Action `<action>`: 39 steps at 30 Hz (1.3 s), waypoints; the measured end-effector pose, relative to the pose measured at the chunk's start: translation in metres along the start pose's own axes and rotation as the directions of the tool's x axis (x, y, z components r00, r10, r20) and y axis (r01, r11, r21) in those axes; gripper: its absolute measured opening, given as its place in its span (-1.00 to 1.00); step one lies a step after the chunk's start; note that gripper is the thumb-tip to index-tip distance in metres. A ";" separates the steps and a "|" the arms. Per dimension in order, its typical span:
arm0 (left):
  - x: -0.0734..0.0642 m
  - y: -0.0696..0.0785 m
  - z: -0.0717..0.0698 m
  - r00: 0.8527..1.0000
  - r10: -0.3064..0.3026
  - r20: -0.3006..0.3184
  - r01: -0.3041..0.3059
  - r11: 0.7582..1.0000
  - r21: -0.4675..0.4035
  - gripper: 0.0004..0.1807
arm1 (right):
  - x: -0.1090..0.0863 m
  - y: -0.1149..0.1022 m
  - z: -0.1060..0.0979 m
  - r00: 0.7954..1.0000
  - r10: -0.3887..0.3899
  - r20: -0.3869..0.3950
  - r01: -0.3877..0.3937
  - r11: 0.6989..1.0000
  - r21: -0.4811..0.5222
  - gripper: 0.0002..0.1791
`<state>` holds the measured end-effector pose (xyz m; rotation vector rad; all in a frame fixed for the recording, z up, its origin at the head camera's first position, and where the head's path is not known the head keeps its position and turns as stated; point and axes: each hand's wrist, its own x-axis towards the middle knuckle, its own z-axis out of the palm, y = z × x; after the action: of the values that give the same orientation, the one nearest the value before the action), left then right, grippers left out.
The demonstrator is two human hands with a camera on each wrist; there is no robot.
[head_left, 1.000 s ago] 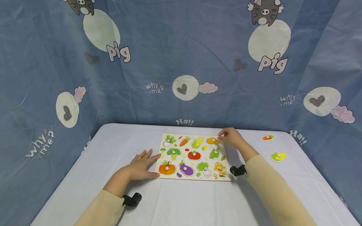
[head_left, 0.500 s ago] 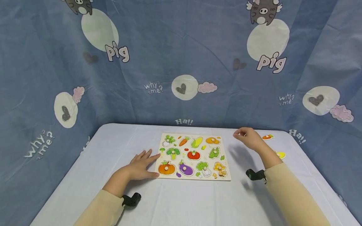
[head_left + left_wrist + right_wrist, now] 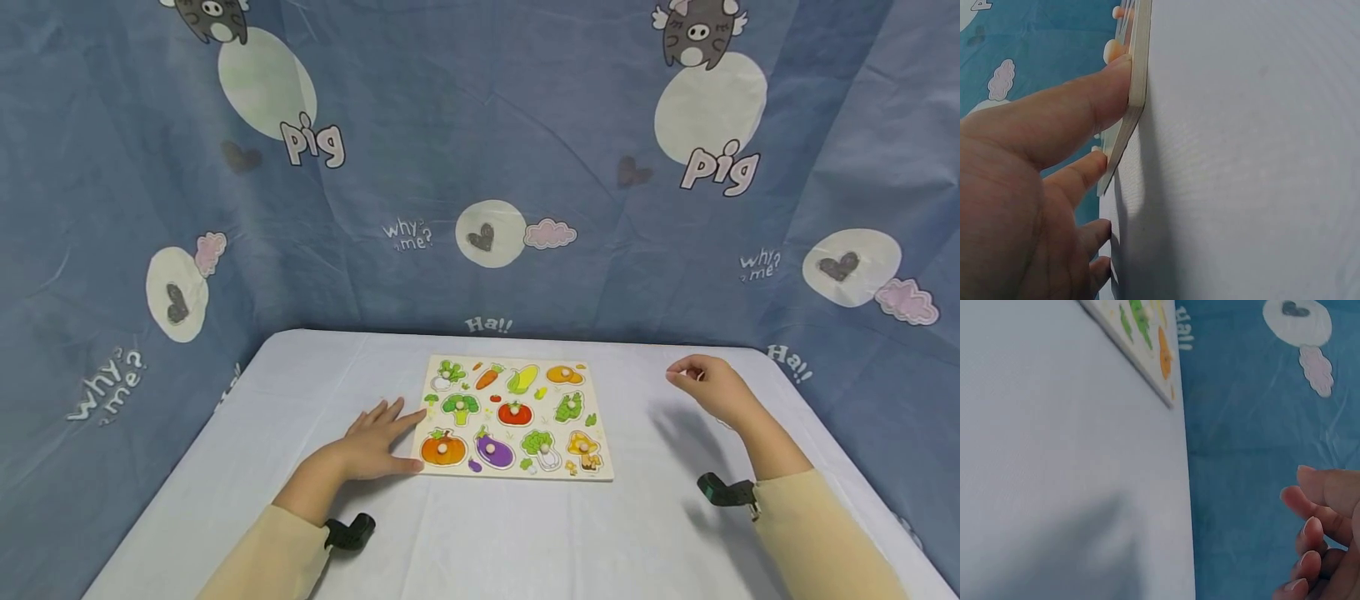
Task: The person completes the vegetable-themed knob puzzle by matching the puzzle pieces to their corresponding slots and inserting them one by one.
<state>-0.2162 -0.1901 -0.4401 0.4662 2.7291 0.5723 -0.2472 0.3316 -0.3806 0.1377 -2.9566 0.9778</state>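
A wooden vegetable puzzle board (image 3: 543,418) lies flat in the head view, with small knobs on pieces such as the pumpkin (image 3: 443,449), eggplant (image 3: 493,449) and tomato (image 3: 515,413). My left hand (image 3: 367,446) is spread at its left side. In the left wrist view the thumb (image 3: 1107,94) touches the board's edge (image 3: 1140,69), and the index fingertip lies against it too. Right of the board, my right hand (image 3: 712,387) is raised above the table, fingers loosely curled and holding nothing. It hides most of what lies beneath; a sliver of a loose piece (image 3: 724,424) shows.
White cloth covers the table (image 3: 510,542). A blue printed curtain (image 3: 375,283) stands behind and at both sides. Black wrist cameras (image 3: 351,531) sit at both cuffs.
My right hand has moved rightward from the board's top right corner, past its right side. The loose carrot and corn pieces there are now largely covered by it. The left hand has stayed put.
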 end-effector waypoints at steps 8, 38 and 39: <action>0.002 -0.002 0.000 1.000 0.004 0.000 -0.004 1.000 0.002 0.00 | -0.018 0.029 -0.006 0.997 0.053 -0.059 -0.055 0.998 -0.026 -0.52; 0.002 -0.002 0.000 1.000 0.003 -0.009 -0.003 1.000 -0.003 -0.01 | -0.037 0.113 0.002 0.899 0.416 -0.141 -0.405 0.909 0.097 -0.43; 0.002 -0.002 0.000 1.000 0.004 -0.009 -0.004 1.000 -0.003 -0.01 | -0.036 0.113 0.002 0.897 0.419 -0.139 -0.409 0.907 0.097 -0.44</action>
<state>-0.2178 -0.1909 -0.4416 0.4696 2.7363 0.5809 -0.2215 0.4234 -0.4509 -0.5686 -2.8616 1.0627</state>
